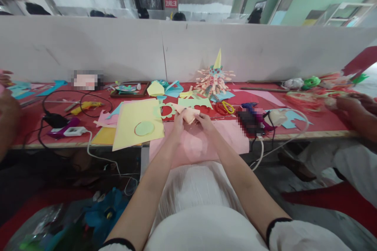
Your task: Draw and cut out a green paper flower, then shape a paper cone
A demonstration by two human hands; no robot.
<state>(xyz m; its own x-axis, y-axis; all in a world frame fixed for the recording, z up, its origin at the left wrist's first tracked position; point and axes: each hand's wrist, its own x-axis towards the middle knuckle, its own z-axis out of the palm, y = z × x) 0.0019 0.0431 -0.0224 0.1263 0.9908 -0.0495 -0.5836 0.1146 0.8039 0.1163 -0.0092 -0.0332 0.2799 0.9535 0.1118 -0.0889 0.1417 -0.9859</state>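
Observation:
Between both hands is a small piece of folded peach-coloured paper. My left hand grips its left side, and my right hand pinches its right edge. Under them a large pink sheet hangs over the table's front edge. To the left lies a yellow sheet with a green paper oval on it. Just beyond my hands are green scalloped cut-outs. Yellow-handled scissors rest to the right, below a fringed paper figure with a pointed yellow top.
On the red table, a yellow glue gun and cables lie left. A power strip with a white plug is at right. A grey partition stands behind. Other people's hands work at both sides.

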